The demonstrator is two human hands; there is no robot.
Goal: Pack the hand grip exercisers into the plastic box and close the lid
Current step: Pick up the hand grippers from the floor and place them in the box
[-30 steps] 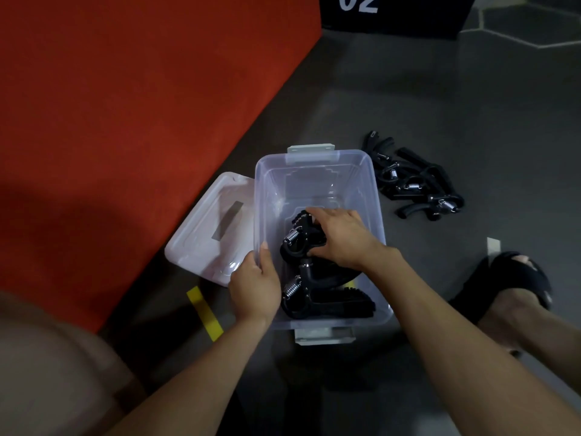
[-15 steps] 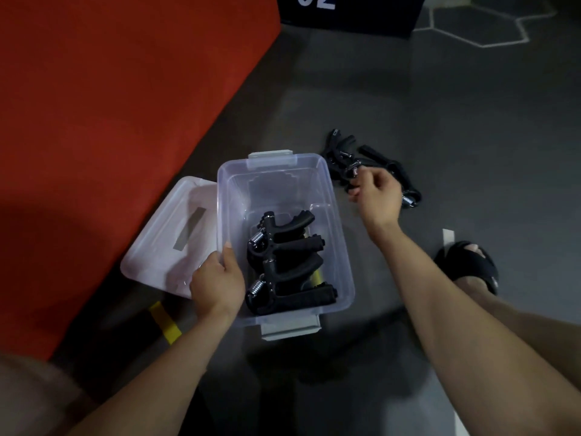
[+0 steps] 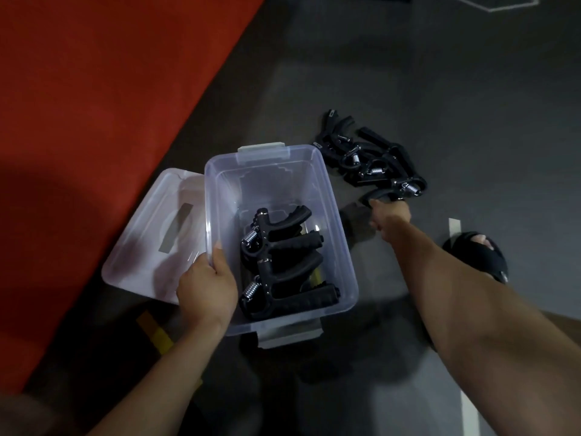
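Note:
A clear plastic box (image 3: 317, 171) stands open on the dark floor. Inside it lie black hand grip exercisers (image 3: 283, 262) with metal springs, stacked at the near end. My left hand (image 3: 206, 284) grips the box's left rim. To the right of the box lies a pile of black exercisers (image 3: 371, 158). My right hand (image 3: 390, 215) is closed around the handle of the nearest exerciser (image 3: 399, 190) at the pile's near edge. The clear lid (image 3: 151, 234) lies flat on the floor, touching the box's left side.
A red mat (image 3: 94, 89) covers the floor to the left. A foot in a black sandal (image 3: 478, 256) rests at the right, next to a white tape strip (image 3: 454, 228). Yellow tape (image 3: 157, 335) marks the floor near my left wrist.
My right hand left the exercisers in the box, crossed to the pile on the right, and closed on the nearest one. My left hand stayed on the rim.

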